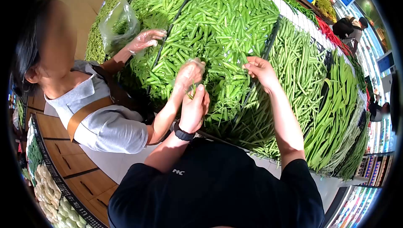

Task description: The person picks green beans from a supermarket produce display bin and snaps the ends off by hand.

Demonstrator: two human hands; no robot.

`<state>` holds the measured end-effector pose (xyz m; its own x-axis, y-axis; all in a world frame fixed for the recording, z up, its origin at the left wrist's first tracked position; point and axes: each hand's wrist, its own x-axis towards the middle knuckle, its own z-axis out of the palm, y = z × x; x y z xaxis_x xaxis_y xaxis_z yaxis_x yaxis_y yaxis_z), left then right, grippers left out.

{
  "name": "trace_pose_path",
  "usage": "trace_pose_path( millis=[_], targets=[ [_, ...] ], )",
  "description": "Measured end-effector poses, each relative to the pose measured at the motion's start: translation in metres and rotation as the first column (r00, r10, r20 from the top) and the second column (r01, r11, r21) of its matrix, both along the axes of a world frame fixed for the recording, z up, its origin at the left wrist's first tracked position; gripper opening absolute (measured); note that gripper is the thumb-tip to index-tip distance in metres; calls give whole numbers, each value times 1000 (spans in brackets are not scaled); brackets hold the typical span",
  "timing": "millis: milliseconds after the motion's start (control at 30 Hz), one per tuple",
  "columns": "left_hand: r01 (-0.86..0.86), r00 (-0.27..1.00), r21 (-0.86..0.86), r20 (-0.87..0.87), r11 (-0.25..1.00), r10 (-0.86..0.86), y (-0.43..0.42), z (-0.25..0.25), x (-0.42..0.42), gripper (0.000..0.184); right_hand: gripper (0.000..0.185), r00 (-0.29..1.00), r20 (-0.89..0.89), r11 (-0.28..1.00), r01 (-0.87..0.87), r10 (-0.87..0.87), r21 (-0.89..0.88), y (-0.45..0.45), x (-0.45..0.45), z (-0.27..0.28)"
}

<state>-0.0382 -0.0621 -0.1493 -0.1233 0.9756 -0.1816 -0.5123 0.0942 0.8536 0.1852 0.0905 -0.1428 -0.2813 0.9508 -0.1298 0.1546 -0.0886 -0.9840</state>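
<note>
My left hand (195, 109), with a dark watch on its wrist, is closed around a few small green pods (192, 91) that poke out above the fingers. To the right, my right hand (261, 72) pinches a green pea pod (243, 58) between thumb and fingertips, over the heap of pea pods (226, 22). Just behind my left hand, a co-worker's hand in a clear plastic glove (191, 73) reaches into the same heap. Their other gloved hand (147, 40) is spread near a clear plastic bag (119, 26) with some greens inside.
Black dividers (273, 37) separate the pea pods from the green beans (289, 77). Broad flat beans (336, 106) lie farther right. A person in a grey shirt (107, 121) stands close on my left. Wooden drawers (79, 167) and more produce are behind them.
</note>
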Motion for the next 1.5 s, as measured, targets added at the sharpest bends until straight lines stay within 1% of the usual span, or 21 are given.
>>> trace_pose_path(
  millis=[133, 200, 300, 333, 433, 500, 533, 600, 667, 767, 833, 900, 1033, 1133, 1233, 1267, 1300, 1367, 1433, 1467, 1500],
  targets=[
    [-16, 942, 273, -319, 962, 106, 11, 13, 16, 17, 23, 980, -98, 984, -173, 176, 36, -55, 18, 36],
    [47, 852, 404, -493, 914, 174, 12, 34, 29, 29, 26, 945, -90, 949, -316, 316, 18, -81, 29, 49],
    [302, 754, 473, -650, 827, 97, 1, 54, 49, 22, 28, 852, -128, 860, -511, 507, 4, -115, 44, 58],
    [419, 636, 279, -770, 864, -59, -7, 60, 49, 16, 27, 849, -103, 854, -521, 519, 11, -125, 47, 61],
    [459, 523, 358, -848, 813, 78, -23, 60, 71, 9, 24, 790, -160, 805, -588, 592, 79, -140, 52, 48],
    [493, 468, 277, -883, 825, 17, -36, 60, 77, 10, 25, 804, 74, 784, -592, 590, 188, -151, 56, 45],
    [509, 501, 231, -863, 829, -67, -40, 62, 79, 10, 26, 820, 112, 767, -566, 561, 303, -155, 54, 48],
    [557, 561, 173, -799, 812, -215, -42, 68, 80, 10, 21, 819, 168, 758, -573, 549, 312, -162, 61, 55],
    [549, 528, 159, -827, 821, -193, -46, 80, 81, 11, 19, 849, 164, 783, -528, 503, 329, -171, 61, 56],
    [518, 527, 190, -839, 834, -136, -51, 90, 83, 12, 14, 936, 219, 813, -347, 274, 467, -186, 53, 76],
    [465, 362, 153, -932, 872, -30, -51, 99, 83, 12, 14, 943, 203, 776, -332, 264, 537, -180, 46, 74],
    [469, 344, 192, -939, 862, 22, -50, 105, 79, 12, 13, 949, 185, 739, -316, 257, 595, -172, 40, 71],
    [491, 415, 135, -905, 860, -96, -47, 108, 66, 12, 13, 928, 207, 635, -364, 310, 681, -162, 36, 75],
    [497, 549, -20, -768, 868, -331, -49, 117, 61, 15, 14, 866, 196, 618, -471, 460, 630, -153, 35, 82],
    [496, 646, -77, -633, 865, -427, -47, 115, 53, 17, 14, 820, 239, 585, -546, 520, 600, -145, 31, 91],
    [543, 590, -96, -663, 834, -461, -46, 111, 45, 17, 11, 817, 236, 544, -537, 526, 645, -142, 29, 91],
    [540, 590, -20, -704, 842, -395, -46, 114, 38, 17, 11, 814, 243, 541, -542, 527, 643, -136, 31, 89],
    [247, 950, 155, -233, 957, -207, -49, 106, 1, 12, 9, 839, 317, 512, -527, 442, 679, -118, 50, 84],
    [35, 980, 270, -198, 962, 20, -43, 121, -6, 28, 17, 800, 402, 566, -600, 446, 566, -84, 60, 73],
    [28, 998, 253, -57, 967, -14, -42, 118, -8, 28, 19, 772, 463, 572, -634, 436, 520, -58, 58, 56],
    [81, 996, 203, 22, 976, -88, -41, 108, -11, 21, 21, 690, 589, 725, -646, 421, 239, -44, 43, 75]
  ],
)
